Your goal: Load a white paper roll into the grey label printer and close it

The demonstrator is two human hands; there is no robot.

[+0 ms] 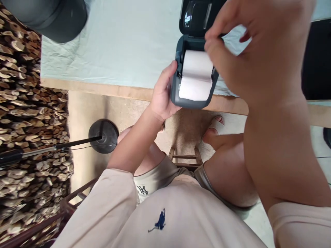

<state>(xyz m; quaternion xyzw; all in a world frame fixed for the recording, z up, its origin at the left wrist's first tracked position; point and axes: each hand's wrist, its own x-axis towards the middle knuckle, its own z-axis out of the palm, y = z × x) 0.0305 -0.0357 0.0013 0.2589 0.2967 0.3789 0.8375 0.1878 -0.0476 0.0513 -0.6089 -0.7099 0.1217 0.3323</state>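
White paper roll (196,75) sits in printer (192,69), right of left hand's (162,94) grip.

1. We see a small dark grey printer (192,74), boxy with rounded corners, at about 12 o'clock in the view, over the table's near edge.
2. Its lid (199,15) stands open, swung back toward 12 o'clock, glossy inside.
3. A white paper roll (196,74) sits in the open bay, a loose sheet end drawn toward 6 o'clock.
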